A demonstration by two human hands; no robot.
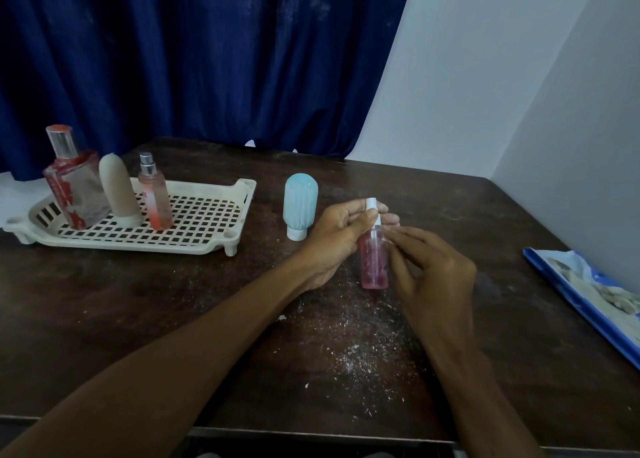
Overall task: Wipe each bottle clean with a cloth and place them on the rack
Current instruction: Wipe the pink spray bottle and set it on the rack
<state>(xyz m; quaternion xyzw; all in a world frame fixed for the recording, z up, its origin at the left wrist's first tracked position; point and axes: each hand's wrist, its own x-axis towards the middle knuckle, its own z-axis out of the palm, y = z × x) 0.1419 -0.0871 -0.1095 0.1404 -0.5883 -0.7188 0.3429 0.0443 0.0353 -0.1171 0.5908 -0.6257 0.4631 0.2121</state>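
Observation:
A small pink spray bottle [374, 262] with a white cap stands upright at the table's middle. My left hand [337, 241] grips its neck and cap from the left. My right hand [433, 277] touches its right side with curled fingertips; whether they pinch it I cannot tell. No cloth shows in either hand. A light blue tube bottle [300, 205] stands on its white cap just left of my left hand. On the cream perforated rack [207, 222] at the left stand a square red-stained perfume bottle [74, 187], a beige tube [118, 189] and a slim pink spray bottle [156, 194].
The dark wooden table [173, 302] is strewn with white flecks in front of my hands. A blue printed packet [588, 295] lies at the right edge. A blue curtain [190, 59] hangs behind and a white wall [519, 77] closes off the right.

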